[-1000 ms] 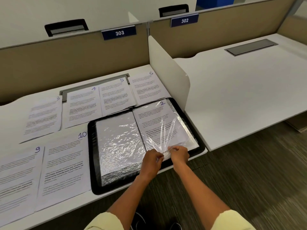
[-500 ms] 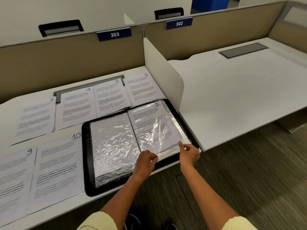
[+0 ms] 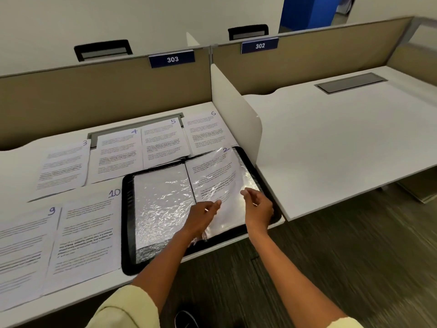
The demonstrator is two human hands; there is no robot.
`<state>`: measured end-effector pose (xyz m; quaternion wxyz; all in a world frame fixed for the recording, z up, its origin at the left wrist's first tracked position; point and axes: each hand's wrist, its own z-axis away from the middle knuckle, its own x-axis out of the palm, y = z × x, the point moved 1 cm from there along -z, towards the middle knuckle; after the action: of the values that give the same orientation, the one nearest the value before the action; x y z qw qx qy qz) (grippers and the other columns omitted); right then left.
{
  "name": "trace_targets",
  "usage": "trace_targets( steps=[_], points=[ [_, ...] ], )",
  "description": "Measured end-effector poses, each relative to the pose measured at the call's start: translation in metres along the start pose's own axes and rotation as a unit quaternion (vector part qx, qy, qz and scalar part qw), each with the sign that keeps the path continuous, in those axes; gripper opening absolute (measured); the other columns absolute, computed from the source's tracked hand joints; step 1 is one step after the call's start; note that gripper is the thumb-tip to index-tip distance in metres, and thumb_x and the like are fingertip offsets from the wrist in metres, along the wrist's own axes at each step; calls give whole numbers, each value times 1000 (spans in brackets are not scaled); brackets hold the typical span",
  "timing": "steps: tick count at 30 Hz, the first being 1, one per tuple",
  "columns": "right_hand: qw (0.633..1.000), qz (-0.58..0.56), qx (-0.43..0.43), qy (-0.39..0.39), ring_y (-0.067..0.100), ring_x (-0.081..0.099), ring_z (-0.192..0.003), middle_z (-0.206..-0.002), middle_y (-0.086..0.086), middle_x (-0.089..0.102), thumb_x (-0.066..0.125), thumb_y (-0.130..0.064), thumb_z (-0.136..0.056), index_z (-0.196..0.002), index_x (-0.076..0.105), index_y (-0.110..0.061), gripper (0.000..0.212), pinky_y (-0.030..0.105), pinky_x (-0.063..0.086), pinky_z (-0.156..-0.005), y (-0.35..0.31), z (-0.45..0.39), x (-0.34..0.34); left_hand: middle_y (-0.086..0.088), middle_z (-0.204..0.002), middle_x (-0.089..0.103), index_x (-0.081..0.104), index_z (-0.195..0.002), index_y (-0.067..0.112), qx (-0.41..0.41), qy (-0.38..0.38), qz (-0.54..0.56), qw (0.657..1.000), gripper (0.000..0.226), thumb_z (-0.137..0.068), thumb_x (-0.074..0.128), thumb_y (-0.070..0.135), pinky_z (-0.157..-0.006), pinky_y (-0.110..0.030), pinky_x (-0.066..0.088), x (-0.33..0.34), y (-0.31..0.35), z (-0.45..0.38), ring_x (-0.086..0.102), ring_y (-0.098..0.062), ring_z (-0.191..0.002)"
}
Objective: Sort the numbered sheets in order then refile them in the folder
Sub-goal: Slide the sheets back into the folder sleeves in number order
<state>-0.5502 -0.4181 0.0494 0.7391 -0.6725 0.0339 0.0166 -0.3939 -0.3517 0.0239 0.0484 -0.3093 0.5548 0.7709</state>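
One folder [image 3: 128, 223], black-edged, lies open on the desk [image 3: 19, 166] with two crinkled clear-sleeve pages showing. Sheet 2 [image 3: 212, 174] sits in the right-hand sleeve, just beyond both sets of fingertips.

Left hand [image 3: 201, 217]: fingers bent, tips touching the sleeve near the centre fold; whether they pinch it, cannot tell. Right hand [image 3: 259, 209]: fingers loosely curled above the sleeve's outer lower part, nothing visibly grasped.

Loose sheets on the desk, six counted: 3 [image 3: 62, 164], 4 [image 3: 117, 153], 5 [image 3: 164, 144] and 6 [image 3: 207, 132] in a row beyond the fingers, past the folder; 10 [image 3: 87, 233] and 9 [image 3: 23, 252] to the left of the left hand.

Two desk labels: 303 [image 3: 172, 59], 302 [image 3: 259, 45]. One white divider [image 3: 233, 114] stands right of the folder.
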Motion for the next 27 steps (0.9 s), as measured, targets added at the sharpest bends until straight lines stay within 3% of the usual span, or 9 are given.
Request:
trace_targets(
  steps=[3, 8, 12, 15, 18, 21, 24, 27],
  points=[
    [997, 17, -64, -45, -8, 64, -92, -95, -13, 73, 70, -18, -93, -100, 75, -20, 10, 4, 46, -75, -11, 15, 13, 1, -85, 72, 74, -97, 15, -4, 29, 66, 997, 48, -96, 46, 54, -58, -15, 46, -19, 20, -6, 65, -12, -72],
    [975, 67, -173, -118, -1, 65, -95, -105, -9, 73, 68, -20, -94, -110, 75, -15, 18, 12, 51, -84, -17, 42, 37, -5, -76, 73, 74, -83, 10, 3, 70, 145, 987, 53, -89, 54, 60, -58, -29, 52, -56, 44, -7, 66, -22, -66],
    [942, 95, -265, -185, 0, 63, -97, -105, -8, 73, 68, -18, -94, -111, 75, -16, 19, 10, 47, -88, -16, 67, 56, 2, -50, 52, 57, -55, 16, 39, 106, 164, 980, 43, -88, 69, 40, -52, -28, 45, -82, 47, 9, 53, -15, -51],
    [921, 93, -291, -243, 2, 65, -100, -107, -6, 74, 66, -16, -95, -114, 73, -16, 20, 13, 48, -90, -12, 81, 66, 4, -49, 50, 60, -62, 7, 35, 138, 156, 977, 32, -89, 70, 21, -50, -24, 43, -99, 32, 24, 48, -11, -47],
    [906, 97, -284, -298, -2, 60, -107, -115, -6, 72, 61, -17, -96, -118, 71, -19, 24, 12, 45, -97, -5, 92, 72, -5, -57, 57, 64, -73, -1, 12, 187, 147, 971, 22, -91, 66, 12, -51, -27, 45, -113, 10, 40, 52, -13, -50],
    [901, 139, -223, -345, 2, 53, -120, -130, -10, 63, 56, -25, -99, -129, 63, -26, 31, 17, 39, -104, 8, 94, 78, -18, -68, 64, 67, -80, -1, -27, 239, 131, 962, 16, -92, 63, 10, -52, -28, 49, -124, -13, 57, 58, -17, -55],
    [878, 229, -171, -384, 13, 41, -136, -147, -5, 49, 50, -31, -102, -143, 50, -24, 42, 24, 31, -113, 29, 86, 79, -13, -76, 69, 69, -89, 4, -69, 278, 120, 950, 12, -93, 64, 14, -51, -28, 51, -130, -37, 72, 65, -17, -57],
    [827, 324, -135, -440, 20, 28, -146, -158, 1, 34, 44, -36, -104, -152, 37, -20, 51, 36, 23, -121, 51, 77, 74, -8, -77, 71, 69, -92, 11, -116, 284, 121, 944, 10, -92, 67, 21, -51, -24, 53, -132, -62, 88, 66, -15, -57]
  ],
)
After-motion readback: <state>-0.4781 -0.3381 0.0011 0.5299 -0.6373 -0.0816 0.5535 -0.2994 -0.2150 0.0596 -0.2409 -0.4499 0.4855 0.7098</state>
